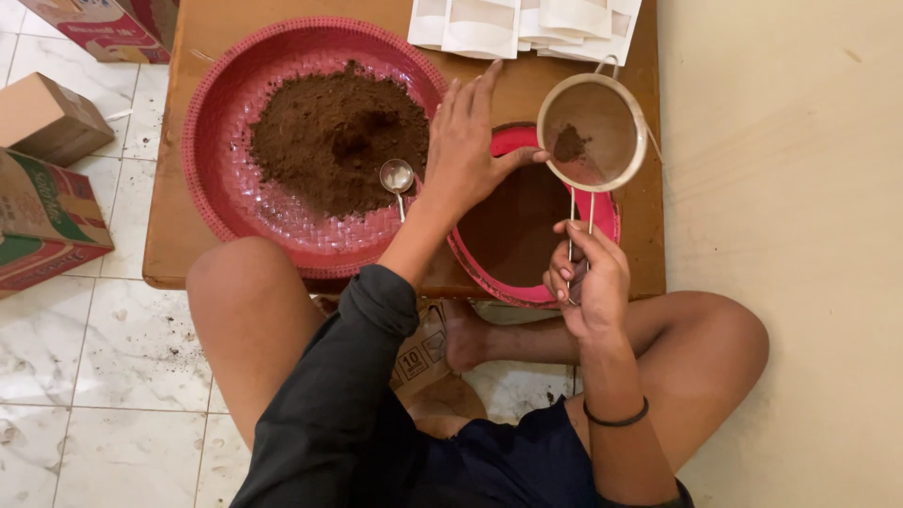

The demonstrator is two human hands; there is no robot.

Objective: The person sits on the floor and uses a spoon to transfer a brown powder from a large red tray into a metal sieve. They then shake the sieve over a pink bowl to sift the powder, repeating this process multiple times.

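Two red trays are seen on one low wooden table [188,235]: one large woven tray [212,169] and one smaller tray [607,218]. One mound of brown powder [329,132], one metal spoon [397,177] and one round sieve [593,132] are counted. About five white paper pouches [480,23] are laid out. Three cardboard boxes [42,118] are placed on the floor.

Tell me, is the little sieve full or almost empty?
Almost empty: the sieve holds only a small clump of brown powder, with bare mesh around it.
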